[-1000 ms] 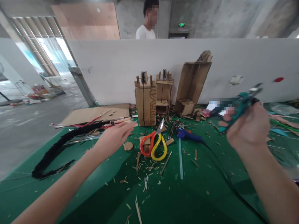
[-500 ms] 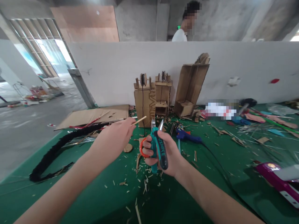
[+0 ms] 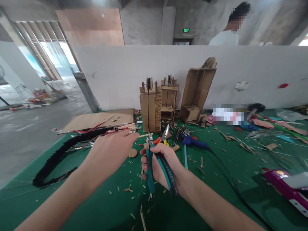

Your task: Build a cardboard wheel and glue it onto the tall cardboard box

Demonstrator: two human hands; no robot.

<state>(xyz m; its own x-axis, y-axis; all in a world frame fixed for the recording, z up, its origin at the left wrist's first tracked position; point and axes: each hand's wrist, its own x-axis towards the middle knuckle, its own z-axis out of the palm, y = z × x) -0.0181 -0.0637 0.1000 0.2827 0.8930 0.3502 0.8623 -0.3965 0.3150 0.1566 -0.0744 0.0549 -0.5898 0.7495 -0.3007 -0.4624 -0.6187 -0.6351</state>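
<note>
My left hand (image 3: 117, 142) pinches a thin wooden stick (image 3: 142, 135), whose free end points right. In my right hand (image 3: 166, 157) are pliers (image 3: 150, 163) with teal and black handles, spread wider apart. The pliers' jaws are at the stick's right end; whether they touch it I cannot tell. Just beyond my right hand lie scissors (image 3: 165, 132), their handles partly hidden. Behind both hands stands a cardboard box tower (image 3: 151, 110) with a spool (image 3: 149, 84) on top and a dark cord hanging down its front.
A second cardboard tower (image 3: 166, 99) and a tall open cardboard box (image 3: 196, 91) lean by the white wall. A blue glue gun (image 3: 196, 141) with its cable lies right. A black fuzzy coil (image 3: 55, 157) is left. Scraps litter the green table (image 3: 96, 205). A person (image 3: 226, 37) is beyond the wall.
The pliers have moved left and turned toward the stick, and their handles have opened wider. My left hand has lowered the stick slightly. The person behind the wall has moved right.
</note>
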